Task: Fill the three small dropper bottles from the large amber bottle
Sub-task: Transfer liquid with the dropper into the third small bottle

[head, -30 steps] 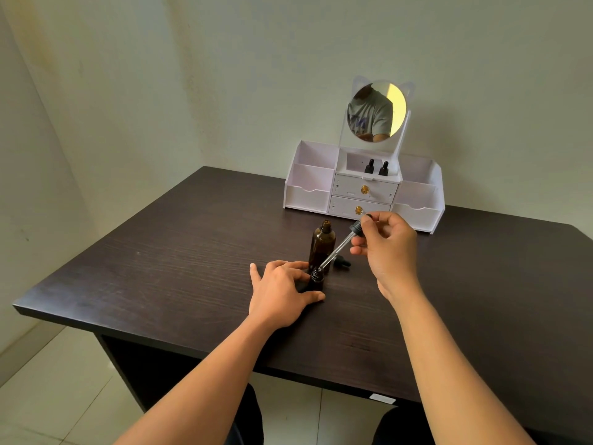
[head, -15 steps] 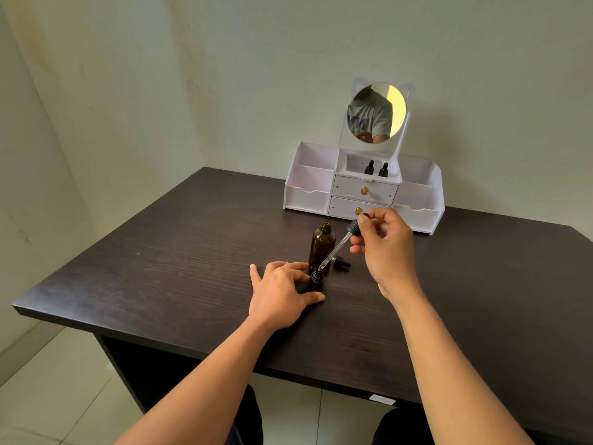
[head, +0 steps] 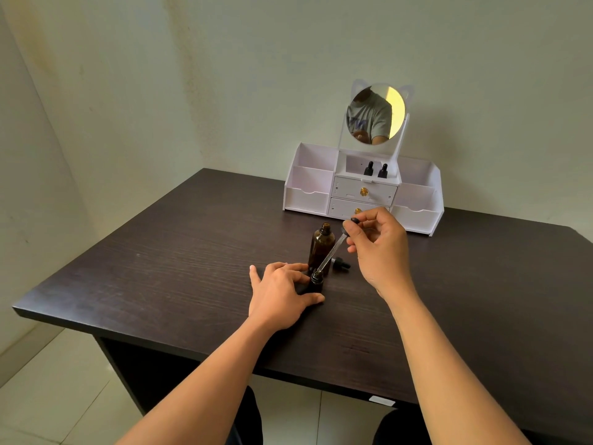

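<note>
The large amber bottle [head: 322, 248] stands uncapped at the middle of the dark table. Just in front of it my left hand [head: 282, 290] holds a small dark dropper bottle [head: 316, 282] upright on the table. My right hand [head: 378, 248] pinches the black bulb of a glass dropper [head: 333, 248], which slants down with its tip at the small bottle's open mouth. A black dropper cap [head: 340, 263] lies on the table to the right of the amber bottle. Two more small dropper bottles [head: 375, 170], capped, stand in the white organizer's middle compartment.
A white organizer [head: 308, 191] with drawers and a round mirror [head: 376, 114] stands at the table's back edge against the wall. The dark wooden table [head: 176, 252] ends near me, with tiled floor [head: 57, 390] below at the left.
My right hand and the dropper stay almost in place, shifting only slightly. My left hand keeps its hold on the small bottle.
</note>
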`<state>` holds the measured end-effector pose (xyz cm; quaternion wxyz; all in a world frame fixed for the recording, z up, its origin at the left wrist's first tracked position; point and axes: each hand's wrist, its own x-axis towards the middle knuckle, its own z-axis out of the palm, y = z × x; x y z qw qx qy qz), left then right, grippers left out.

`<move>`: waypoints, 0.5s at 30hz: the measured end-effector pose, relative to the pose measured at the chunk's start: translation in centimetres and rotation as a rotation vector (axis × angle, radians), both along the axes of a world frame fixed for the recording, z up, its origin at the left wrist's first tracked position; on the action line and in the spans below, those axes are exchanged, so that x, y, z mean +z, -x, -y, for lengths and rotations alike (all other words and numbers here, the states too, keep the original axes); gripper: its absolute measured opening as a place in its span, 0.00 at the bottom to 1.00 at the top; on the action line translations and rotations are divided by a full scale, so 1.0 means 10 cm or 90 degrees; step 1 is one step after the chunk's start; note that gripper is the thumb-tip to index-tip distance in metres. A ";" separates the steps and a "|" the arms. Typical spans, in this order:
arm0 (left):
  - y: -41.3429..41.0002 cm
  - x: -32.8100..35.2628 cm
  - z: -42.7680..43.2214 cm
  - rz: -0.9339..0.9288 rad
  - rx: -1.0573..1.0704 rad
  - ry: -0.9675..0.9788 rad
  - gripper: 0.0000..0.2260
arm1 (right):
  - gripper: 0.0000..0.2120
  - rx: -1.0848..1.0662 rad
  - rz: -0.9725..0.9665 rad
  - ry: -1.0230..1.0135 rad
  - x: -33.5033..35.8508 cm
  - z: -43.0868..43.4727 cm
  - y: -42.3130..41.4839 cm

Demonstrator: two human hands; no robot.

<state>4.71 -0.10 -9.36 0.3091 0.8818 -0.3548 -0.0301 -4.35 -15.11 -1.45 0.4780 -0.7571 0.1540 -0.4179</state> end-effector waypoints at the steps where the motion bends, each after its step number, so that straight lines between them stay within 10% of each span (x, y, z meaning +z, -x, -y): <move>1: 0.00 0.00 0.00 0.000 0.000 0.001 0.18 | 0.05 0.001 0.001 0.007 0.00 0.00 0.00; 15: 0.00 0.00 0.00 0.001 0.000 -0.005 0.19 | 0.10 0.058 0.024 0.019 0.08 -0.06 -0.04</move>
